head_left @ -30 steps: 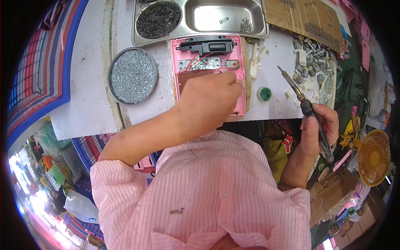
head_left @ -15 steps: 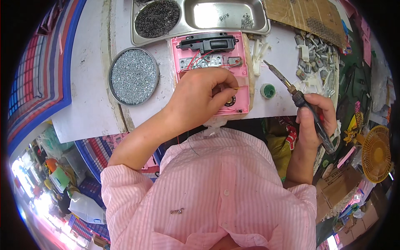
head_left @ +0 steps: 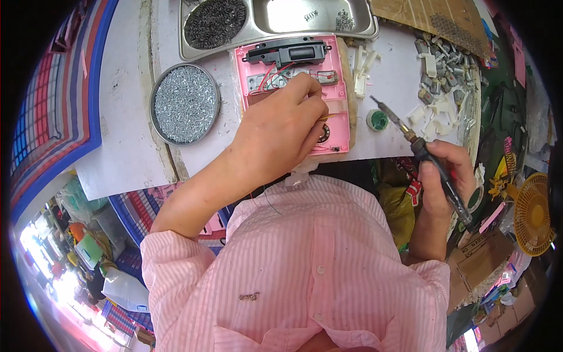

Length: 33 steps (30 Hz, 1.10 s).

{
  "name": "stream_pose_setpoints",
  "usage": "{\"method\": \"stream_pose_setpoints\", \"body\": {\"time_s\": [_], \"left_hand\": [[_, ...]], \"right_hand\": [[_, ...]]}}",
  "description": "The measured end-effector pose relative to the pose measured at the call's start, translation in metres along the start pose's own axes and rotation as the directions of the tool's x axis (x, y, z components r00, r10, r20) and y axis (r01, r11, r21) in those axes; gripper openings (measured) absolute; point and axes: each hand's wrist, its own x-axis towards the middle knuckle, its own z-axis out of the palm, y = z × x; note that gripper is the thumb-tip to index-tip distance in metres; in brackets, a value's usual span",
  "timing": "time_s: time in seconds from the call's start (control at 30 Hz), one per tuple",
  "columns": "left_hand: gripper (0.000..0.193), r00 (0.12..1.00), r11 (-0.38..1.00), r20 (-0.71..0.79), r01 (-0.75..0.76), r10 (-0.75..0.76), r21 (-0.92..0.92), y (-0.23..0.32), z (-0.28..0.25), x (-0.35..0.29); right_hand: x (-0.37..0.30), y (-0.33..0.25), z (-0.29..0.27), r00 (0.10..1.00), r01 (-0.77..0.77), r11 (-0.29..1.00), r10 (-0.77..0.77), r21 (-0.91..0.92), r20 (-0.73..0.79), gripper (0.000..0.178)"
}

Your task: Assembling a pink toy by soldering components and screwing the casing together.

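Note:
My right hand (head_left: 444, 179) is closed round the dark handle of a soldering iron (head_left: 420, 145). Its thin metal tip points up and left over the white tabletop. My left hand (head_left: 284, 120) lies across an open pink plastic housing (head_left: 337, 132), with its fingers bent and pinched. A thin yellow piece (head_left: 328, 117) pokes out at those fingers; its kind is too small to tell. At the housing's far end sits a black part (head_left: 293, 53), above a metal plate (head_left: 261, 81) with red and green wires. A round speaker-like part (head_left: 324, 134) is partly hidden by my hand.
A round tin of small screws (head_left: 185, 104) stands to the left. Beyond the housing lies a metal tray (head_left: 252, 47) of springs. A small green-filled pot (head_left: 377, 120) is near the iron's tip. Small motors (head_left: 434, 88), white plastic parts (head_left: 440, 120) and cardboard (head_left: 410, 14) are at right.
My left hand has shifted slightly up and its fingers have curled further over the housing. The soldering iron has dropped slightly, still in my right hand. The whole view has shifted a little.

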Motion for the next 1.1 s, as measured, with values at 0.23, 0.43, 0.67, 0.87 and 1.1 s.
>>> {"method": "stream_pose_setpoints", "body": {"time_s": [0.23, 0.43, 0.67, 0.87, 1.1], "left_hand": [[0.017, 0.989, 0.986, 0.144, -0.049, 0.026, 0.160, -0.001, -0.003, 0.005], [0.010, 0.987, 0.980, 0.150, -0.090, 0.064, 0.175, 0.001, -0.004, 0.009], [0.007, 0.985, 0.977, 0.163, -0.085, 0.053, 0.194, 0.001, -0.004, 0.010], [0.014, 0.982, 0.977, 0.183, -0.080, 0.043, 0.196, 0.001, -0.005, 0.010], [0.020, 0.988, 0.987, 0.143, -0.081, 0.061, 0.137, -0.007, -0.003, 0.004]], "right_hand": [[0.005, -0.001, 0.010, 0.971, 0.031, 0.997, -0.013, -0.069, 0.238, 0.026], [0.011, 0.000, 0.022, 0.958, 0.039, 0.995, -0.012, -0.088, 0.286, 0.023], [0.014, 0.001, 0.025, 0.953, 0.011, 0.993, 0.026, -0.119, 0.303, 0.024], [0.015, -0.009, 0.022, 0.959, 0.099, 0.986, -0.058, -0.135, 0.278, 0.024], [0.003, -0.007, 0.001, 0.985, -0.039, 0.996, 0.052, -0.082, 0.164, 0.025]]}}
